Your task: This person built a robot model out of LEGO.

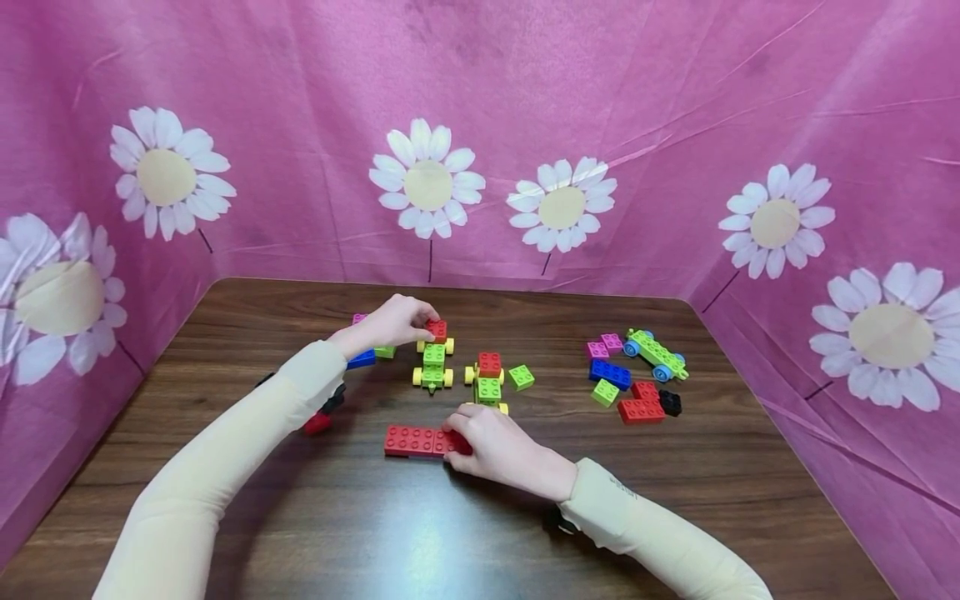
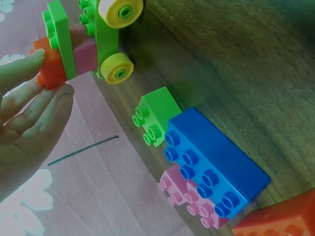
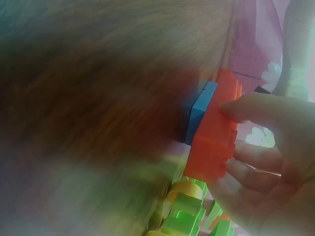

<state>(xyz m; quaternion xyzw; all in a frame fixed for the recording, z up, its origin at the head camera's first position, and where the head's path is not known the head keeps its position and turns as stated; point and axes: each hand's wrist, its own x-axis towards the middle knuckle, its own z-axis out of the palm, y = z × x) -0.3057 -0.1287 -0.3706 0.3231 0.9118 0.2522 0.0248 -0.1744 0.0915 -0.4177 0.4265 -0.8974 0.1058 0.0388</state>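
Observation:
My left hand pinches a red brick between thumb and fingers. That brick tops a stack on a green car base with yellow wheels; a thin green brick and a pink brick sit between them. With its thumb and fingers, my right hand grips the right end of a row of red bricks. Beneath the row a blue brick shows in the right wrist view. Just behind this hand stands a second yellow-wheeled car carrying red and green bricks.
Beside the left forearm lie a blue brick, green and pink bricks, and black and red pieces. A loose green brick sits right of the cars. Farther right are several bricks and a blue-wheeled green car base. Pink cloth hangs behind.

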